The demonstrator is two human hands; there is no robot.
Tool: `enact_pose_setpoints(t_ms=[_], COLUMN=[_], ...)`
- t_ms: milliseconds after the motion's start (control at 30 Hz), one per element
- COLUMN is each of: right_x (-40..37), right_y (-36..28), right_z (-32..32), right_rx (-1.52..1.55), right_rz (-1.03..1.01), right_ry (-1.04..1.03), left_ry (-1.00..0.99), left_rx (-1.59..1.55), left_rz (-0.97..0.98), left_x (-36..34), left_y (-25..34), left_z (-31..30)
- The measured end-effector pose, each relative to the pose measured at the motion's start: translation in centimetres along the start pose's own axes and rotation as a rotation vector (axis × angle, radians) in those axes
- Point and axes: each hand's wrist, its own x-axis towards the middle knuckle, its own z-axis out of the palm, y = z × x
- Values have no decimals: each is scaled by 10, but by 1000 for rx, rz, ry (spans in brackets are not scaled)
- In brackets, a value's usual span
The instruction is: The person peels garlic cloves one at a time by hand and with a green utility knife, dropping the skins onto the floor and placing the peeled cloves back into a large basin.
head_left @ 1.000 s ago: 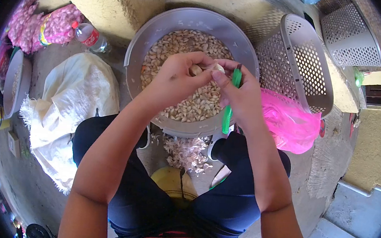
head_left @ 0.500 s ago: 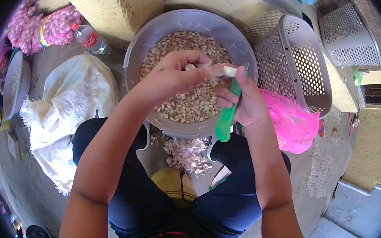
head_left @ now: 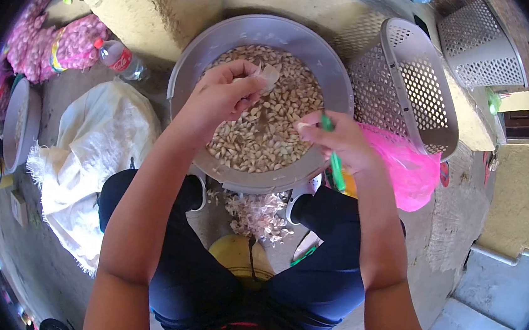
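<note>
Over a big grey tub (head_left: 189, 51) full of garlic cloves (head_left: 260, 146), my two hands are held apart. My left hand (head_left: 226, 96) is closed, pinching a thin, pale piece of garlic skin (head_left: 270, 75) between thumb and fingertips. In my right hand (head_left: 342, 140), near the tub's right rim, is a knife with a green handle (head_left: 337, 171); its blade is hidden or too blurred to make out. A pale garlic clove (head_left: 302, 126) shows at the right fingertips. Some of the cloves in the tub seem to lie in water.
Loose garlic skins (head_left: 257, 214) lie on the floor between my feet. At right are a perforated grey basket (head_left: 397, 88) and a pink plastic bag (head_left: 405, 171). To the left stand a white sack (head_left: 96, 150), a cola bottle (head_left: 120, 58) and net bags of garlic (head_left: 77, 42).
My hands have moved apart from where they met over the tub. The left drew back with the skin; the right moved lower, its knife turned, with the clove at its fingertips.
</note>
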Motion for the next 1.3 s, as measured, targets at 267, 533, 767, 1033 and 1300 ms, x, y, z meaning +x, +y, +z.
enact_pose_setpoints(t_ms=[267,533,767,1033,1300], right_x=[-5,-5,8,-1,-14], right_y=[4,-19,1,17,93], right_z=[-107,9,17,20,78], right_rx=[1158,-213,-610,-741,-1142], right_rz=[-438,-330,-611,-371,-118], right_ry=[210,134,175,121,-473], left_ry=[-13,-163,-277,-69,-174], left_rx=[144,308,92,60,-186], left_rz=[-33,-155,-387,-371,-324], left_x=[0,1,3,6,10], left_y=[-3,-21,-27,-16,-13], left_z=[6,17,10,3,-3])
